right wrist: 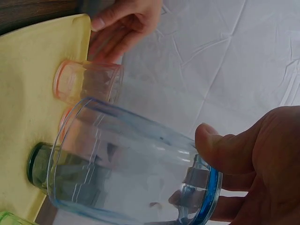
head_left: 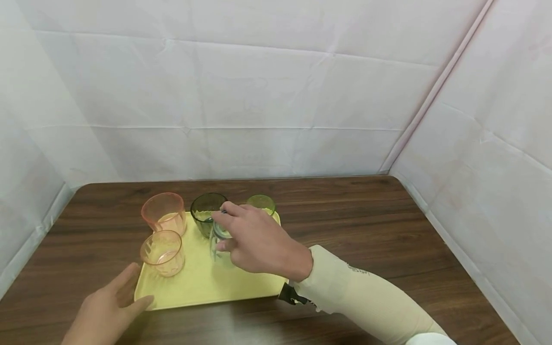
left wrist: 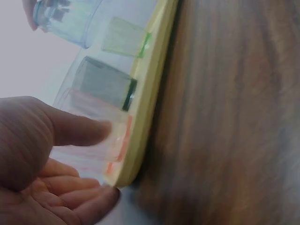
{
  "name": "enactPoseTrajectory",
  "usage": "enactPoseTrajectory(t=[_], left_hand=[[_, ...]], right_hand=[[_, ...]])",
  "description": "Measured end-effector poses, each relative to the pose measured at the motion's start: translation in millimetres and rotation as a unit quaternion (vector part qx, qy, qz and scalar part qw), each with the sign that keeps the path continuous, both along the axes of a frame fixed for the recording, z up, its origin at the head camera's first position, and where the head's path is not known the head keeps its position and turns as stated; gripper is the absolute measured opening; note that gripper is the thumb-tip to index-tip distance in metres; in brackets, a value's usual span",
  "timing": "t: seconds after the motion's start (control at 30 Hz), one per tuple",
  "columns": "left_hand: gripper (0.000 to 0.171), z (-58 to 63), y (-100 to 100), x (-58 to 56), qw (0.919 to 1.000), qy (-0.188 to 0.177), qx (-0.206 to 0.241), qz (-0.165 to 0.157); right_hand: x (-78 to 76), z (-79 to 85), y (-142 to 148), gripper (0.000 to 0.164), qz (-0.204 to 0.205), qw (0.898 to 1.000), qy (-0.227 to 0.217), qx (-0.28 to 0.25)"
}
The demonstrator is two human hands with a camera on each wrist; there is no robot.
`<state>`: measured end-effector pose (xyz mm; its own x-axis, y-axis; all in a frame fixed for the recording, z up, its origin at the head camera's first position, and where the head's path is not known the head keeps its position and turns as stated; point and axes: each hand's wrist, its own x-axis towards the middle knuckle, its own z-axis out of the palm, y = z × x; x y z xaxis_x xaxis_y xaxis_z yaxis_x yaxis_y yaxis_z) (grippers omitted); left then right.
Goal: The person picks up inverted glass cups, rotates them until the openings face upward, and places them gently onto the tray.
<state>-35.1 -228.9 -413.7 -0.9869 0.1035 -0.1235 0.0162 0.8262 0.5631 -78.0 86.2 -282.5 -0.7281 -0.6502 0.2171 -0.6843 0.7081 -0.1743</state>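
In the right wrist view, my right hand (right wrist: 267, 154) grips a clear bluish glass cup (right wrist: 131, 159) by its blue-edged upper end. The head view shows this hand (head_left: 260, 242) above the middle of a yellow tray (head_left: 202, 287). My left hand (head_left: 103, 306) is at the tray's front left corner, thumb and fingers apart, holding nothing; contact with the rim is unclear. Two orange-tinted cups (head_left: 166, 256) stand along the tray's left side. A dark green cup (head_left: 201, 218) and a small light green cup (head_left: 258, 200) stand along the back, partly hidden by the right hand.
The tray lies on a dark wood-grain table (head_left: 345, 220). White sheeting (head_left: 258, 96) rises behind the table and along both sides. Bare table top extends to the right of the tray. A black strap-like piece (head_left: 291, 293) hangs below the right sleeve.
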Motion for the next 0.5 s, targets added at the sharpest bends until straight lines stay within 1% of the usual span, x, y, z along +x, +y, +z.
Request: enactPoseTrajectory(t=[0.1, 0.17, 0.2, 0.23, 0.27, 0.3, 0.37, 0.4, 0.43, 0.47, 0.5], left_hand=[[0.088, 6.4, -4.6, 4.0, 0.9981, 0.039, 0.029, 0.038], [0.080, 12.0, -3.6, 8.5, 0.9935, 0.067, 0.056, 0.072], [0.075, 15.1, -1.5, 11.1, 0.9895, 0.080, 0.075, 0.094], [0.070, 18.3, 2.1, 13.9, 0.9831, 0.097, 0.102, 0.118], [0.065, 23.2, 7.0, 17.0, 0.9747, 0.114, 0.134, 0.138], [0.060, 28.5, 12.8, 19.8, 0.9641, 0.135, 0.167, 0.156], [0.055, 39.3, 25.1, 24.5, 0.9404, 0.180, 0.228, 0.176], [0.055, 44.6, 31.7, 26.2, 0.9275, 0.202, 0.263, 0.173], [0.056, 48.9, 37.9, 27.2, 0.9182, 0.225, 0.284, 0.160], [0.058, 52.0, 43.4, 27.8, 0.9138, 0.243, 0.294, 0.141], [0.062, 53.6, 48.8, 27.7, 0.9130, 0.260, 0.291, 0.119]], right_hand=[[-0.5, -0.5, 0.5, 0.044, -0.005, 1.000, -0.021, -0.023], [-1.0, -1.0, 1.0, 0.047, -0.009, 0.999, -0.031, -0.039], [-1.1, -1.2, 1.3, 0.047, -0.012, 0.998, -0.034, -0.044], [-1.2, -1.2, 1.6, 0.048, -0.014, 0.998, -0.039, -0.048], [-1.4, -1.1, 1.8, 0.049, -0.018, 0.997, -0.045, -0.053], [-1.6, -0.9, 2.0, 0.050, -0.022, 0.997, -0.051, -0.057], [-2.0, 0.0, 2.8, 0.053, -0.034, 0.994, -0.074, -0.071], [-2.6, 0.3, 3.4, 0.054, -0.041, 0.992, -0.091, -0.082], [-3.4, 0.3, 4.0, 0.055, -0.048, 0.988, -0.110, -0.098], [-4.0, 0.5, 4.8, 0.055, -0.053, 0.983, -0.130, -0.116], [-4.6, 0.6, 5.7, 0.055, -0.059, 0.978, -0.149, -0.134]])
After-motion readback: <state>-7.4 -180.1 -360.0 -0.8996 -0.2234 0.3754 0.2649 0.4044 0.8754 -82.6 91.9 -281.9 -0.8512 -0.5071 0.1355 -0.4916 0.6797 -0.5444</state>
